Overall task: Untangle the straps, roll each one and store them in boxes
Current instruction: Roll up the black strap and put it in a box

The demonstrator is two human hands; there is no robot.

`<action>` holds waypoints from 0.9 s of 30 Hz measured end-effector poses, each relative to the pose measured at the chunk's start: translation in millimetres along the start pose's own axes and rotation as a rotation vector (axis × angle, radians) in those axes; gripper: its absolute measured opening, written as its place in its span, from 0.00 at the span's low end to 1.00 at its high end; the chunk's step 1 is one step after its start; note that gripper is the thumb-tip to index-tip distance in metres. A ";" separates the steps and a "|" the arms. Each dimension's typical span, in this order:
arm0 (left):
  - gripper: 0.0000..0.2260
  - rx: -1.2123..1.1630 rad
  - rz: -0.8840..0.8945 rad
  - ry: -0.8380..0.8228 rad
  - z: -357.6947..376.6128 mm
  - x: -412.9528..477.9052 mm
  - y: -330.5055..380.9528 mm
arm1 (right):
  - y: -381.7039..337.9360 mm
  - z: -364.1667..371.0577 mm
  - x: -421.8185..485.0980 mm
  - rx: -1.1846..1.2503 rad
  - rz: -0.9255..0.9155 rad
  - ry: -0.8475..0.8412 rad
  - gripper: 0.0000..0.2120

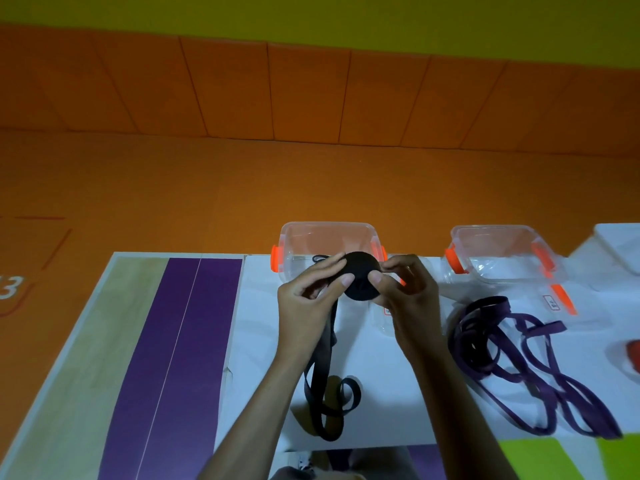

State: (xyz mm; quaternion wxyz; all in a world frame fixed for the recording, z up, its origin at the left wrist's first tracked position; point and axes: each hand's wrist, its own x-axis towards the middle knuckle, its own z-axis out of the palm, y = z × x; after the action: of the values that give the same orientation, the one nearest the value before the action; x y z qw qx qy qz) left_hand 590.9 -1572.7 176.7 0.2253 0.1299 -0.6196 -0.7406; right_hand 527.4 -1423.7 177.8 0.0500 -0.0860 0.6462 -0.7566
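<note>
Both hands hold a black strap wound into a flat round roll (362, 277) above the white table top (381, 375). My left hand (310, 296) pinches the roll's left side and my right hand (403, 289) pinches its right side, thumbs on the near face. The strap's loose tail (323, 372) hangs from the roll and loops on the table. Behind the roll stands a clear box with orange latches (327, 237). A second clear box (498, 254) stands to its right. A tangled purple strap (512, 358) lies on the table at the right.
A white lid or tray (620, 244) lies at the far right edge, and a red object (633, 355) shows partly at the right border. The table's left part is purple and light wood (166, 358). Orange floor lies beyond the table.
</note>
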 end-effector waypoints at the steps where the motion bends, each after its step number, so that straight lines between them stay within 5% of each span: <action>1: 0.12 0.014 0.007 -0.015 0.3 0.2 0.0 | 2.0 1.3 -1.0 0.042 0.008 0.000 0.10; 7: 0.12 0.038 -0.018 0.026 0.3 5.5 -0.9 | 4.5 -1.3 -3.0 0.032 0.075 -0.035 0.16; 15: 0.13 0.169 0.037 0.000 -2.3 0.9 -12.5 | 10.7 -4.5 -2.3 0.025 0.003 0.001 0.10; 22: 0.11 0.034 -0.019 0.013 5.7 -2.8 -8.9 | 9.4 -4.0 -2.2 0.049 0.012 0.086 0.13; 27: 0.14 0.017 -0.048 -0.033 7.7 -0.2 -5.9 | 6.1 -6.3 0.6 0.066 0.015 -0.015 0.13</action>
State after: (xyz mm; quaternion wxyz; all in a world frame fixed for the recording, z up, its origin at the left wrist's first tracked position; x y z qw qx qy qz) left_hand 586.4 -1565.2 172.4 0.1961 0.1344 -0.6264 -0.7424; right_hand 525.4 -1418.6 170.8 0.0634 -0.0852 0.6211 -0.7765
